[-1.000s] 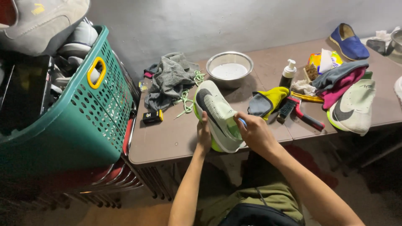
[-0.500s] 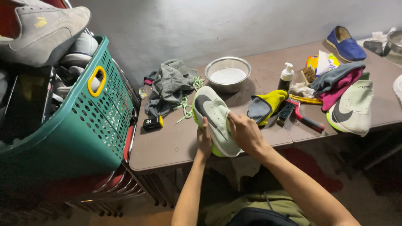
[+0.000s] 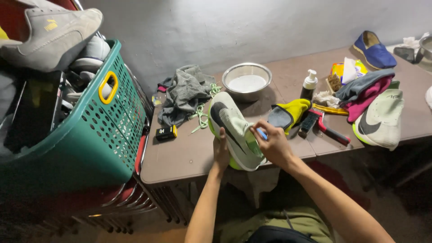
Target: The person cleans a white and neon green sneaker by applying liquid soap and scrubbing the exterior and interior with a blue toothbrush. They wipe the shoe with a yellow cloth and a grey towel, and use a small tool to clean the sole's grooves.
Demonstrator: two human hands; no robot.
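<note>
A pale green running shoe [image 3: 229, 123] with a black stripe and a neon yellow sole lies on its side at the near edge of the brown table [image 3: 184, 155]. My left hand [image 3: 221, 150] grips it from underneath, thumb on its side. My right hand [image 3: 272, 144] rests on the shoe's heel end and pinches a small blue thing, mostly hidden by the fingers. The matching shoe [image 3: 380, 119] lies further right on the table.
A steel bowl of white liquid [image 3: 246, 81], a grey rag [image 3: 183, 94], green laces [image 3: 202, 117], a pump bottle [image 3: 308, 85], yellow insoles [image 3: 288, 114], brushes [image 3: 321, 126], folded cloths [image 3: 364, 92] and a blue slip-on shoe [image 3: 373, 49] crowd the table. A green basket [image 3: 96, 135] full of shoes stands left.
The view has shifted slightly. My right hand has slid a little along the shoe's heel end; my left hand still holds the shoe from below.
</note>
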